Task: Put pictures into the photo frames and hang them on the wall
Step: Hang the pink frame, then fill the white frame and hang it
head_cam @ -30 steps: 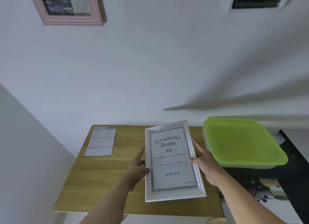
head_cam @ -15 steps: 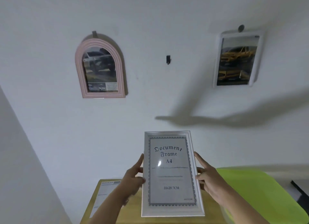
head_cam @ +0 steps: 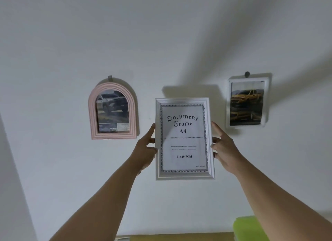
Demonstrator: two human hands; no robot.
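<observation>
Holding the white frame (head_cam: 184, 138) upright in front of the wall (head_cam: 161, 43), I am gripping it by its two long sides. It is sitting between the two frames already hanging there, and slightly lower than both. My left hand (head_cam: 145, 151) is clasping the left edge, with the forefinger lying straight up along the moulding and the other fingers curling round behind. My right hand (head_cam: 224, 151) is pinching the right edge in the same way, forefinger pointing up. The paper insert reading "Document Frame" is facing me. I cannot tell whether the back is touching the wall, though its shadow is falling just above the top edge. To the left, a pink arched frame (head_cam: 112, 111) holding a car picture is hanging from a small hook (head_cam: 110, 78). To the right, a white rounded frame (head_cam: 248, 102) with a yellow car picture is hanging from a round peg (head_cam: 247, 74). Near me, at the bottom, a strip of wooden table (head_cam: 179, 236) and a corner of a green tray (head_cam: 249, 228) are showing.
</observation>
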